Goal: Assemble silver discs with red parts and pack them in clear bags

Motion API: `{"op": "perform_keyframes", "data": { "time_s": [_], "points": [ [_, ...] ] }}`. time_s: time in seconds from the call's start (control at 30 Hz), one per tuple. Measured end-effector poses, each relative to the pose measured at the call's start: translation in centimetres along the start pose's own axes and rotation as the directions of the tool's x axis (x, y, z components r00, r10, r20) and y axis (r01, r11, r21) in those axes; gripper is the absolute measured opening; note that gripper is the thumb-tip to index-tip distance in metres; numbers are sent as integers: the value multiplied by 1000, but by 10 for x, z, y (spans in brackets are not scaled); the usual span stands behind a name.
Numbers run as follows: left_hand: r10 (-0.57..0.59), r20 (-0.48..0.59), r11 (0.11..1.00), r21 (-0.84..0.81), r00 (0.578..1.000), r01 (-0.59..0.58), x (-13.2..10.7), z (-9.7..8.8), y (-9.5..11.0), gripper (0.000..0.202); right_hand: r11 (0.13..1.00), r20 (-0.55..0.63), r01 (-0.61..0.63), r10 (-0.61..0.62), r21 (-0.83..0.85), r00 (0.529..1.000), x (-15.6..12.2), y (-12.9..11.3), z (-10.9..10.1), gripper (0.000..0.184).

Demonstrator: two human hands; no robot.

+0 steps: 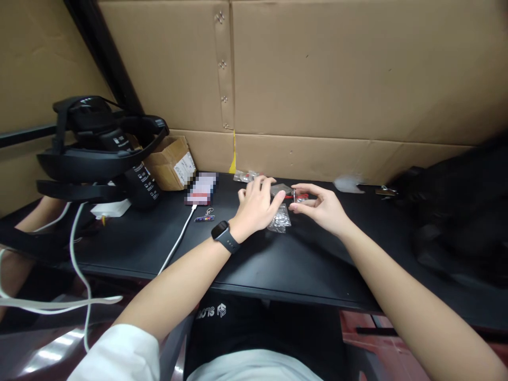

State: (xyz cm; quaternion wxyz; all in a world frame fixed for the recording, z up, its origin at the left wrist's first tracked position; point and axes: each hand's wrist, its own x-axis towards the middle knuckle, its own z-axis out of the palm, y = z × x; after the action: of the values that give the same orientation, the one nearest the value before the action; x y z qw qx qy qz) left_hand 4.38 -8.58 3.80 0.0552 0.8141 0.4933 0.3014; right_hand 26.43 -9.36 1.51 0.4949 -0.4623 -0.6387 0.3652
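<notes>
My left hand (256,206), with a dark watch (224,233) on its wrist, hovers low over the black tabletop with its fingers spread and nothing visibly held. Just right of it, my right hand (319,207) pinches a small thin shiny piece (294,196) upright between thumb and fingertips; its kind is too small to make out. A crinkled clear plastic bag (280,219) lies between the hands. Behind it are a grey flat packet (281,188) and something red (304,196), partly hidden by my fingers. Another clear bag (244,176) rests beyond my left fingertips.
A phone (201,188) with a white cable (178,241) and a keychain (205,217) lie to the left. Farther left are a cardboard box (169,164) and a black headset (91,159). Crumpled plastic (349,184) and a dark bag (460,227) sit right; cardboard panels stand behind.
</notes>
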Motion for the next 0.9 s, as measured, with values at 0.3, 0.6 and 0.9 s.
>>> {"op": "perform_keyframes", "data": {
  "time_s": [0.3,0.6,0.9],
  "points": [
    [-310,-36,886,352,950,302,15,-4,-48,60,999,-29,-8,7,-47,1000,2,5,-5,69],
    [-424,42,861,330,905,388,20,3,-63,61,996,-9,-3,2,-90,1000,1,2,-4,63],
    [-433,69,851,360,899,382,21,5,-65,61,993,7,-14,15,-115,1000,1,-1,-5,66]
  ]
}}
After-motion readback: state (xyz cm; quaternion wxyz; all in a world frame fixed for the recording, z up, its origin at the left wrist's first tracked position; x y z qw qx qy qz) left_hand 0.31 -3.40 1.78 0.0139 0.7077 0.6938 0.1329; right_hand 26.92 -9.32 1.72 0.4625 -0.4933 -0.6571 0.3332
